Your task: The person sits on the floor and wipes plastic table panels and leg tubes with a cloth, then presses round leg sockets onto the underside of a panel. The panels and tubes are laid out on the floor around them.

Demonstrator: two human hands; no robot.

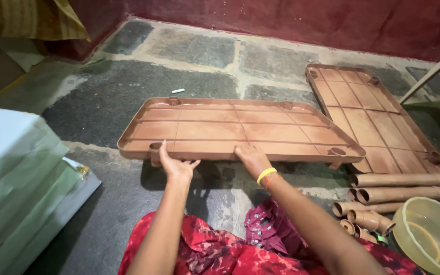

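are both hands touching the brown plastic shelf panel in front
Touching. The head view shows the left hand against the near edge of the ribbed brown panel by a corner socket, and the right hand with fingers resting on that same near edge.

Both shelf panels (pixel 240 127) & tubes (pixel 398 181) are terracotta brown w/ ribbed grid, floor (pixel 103 107) mottled grey stone, wall (pixel 281 20) dark red, wristband (pixel 266 174) yellow, dress (pixel 220 254) red floral.

Packages: one stack of pale green, flat rectangular boxes (pixel 16 188) at the left edge of the view, resting on the stone floor (pixel 103 109) and partly cut off by the frame. Surfaces appear plain. Labels, signs and screens: none seen anywhere in view.
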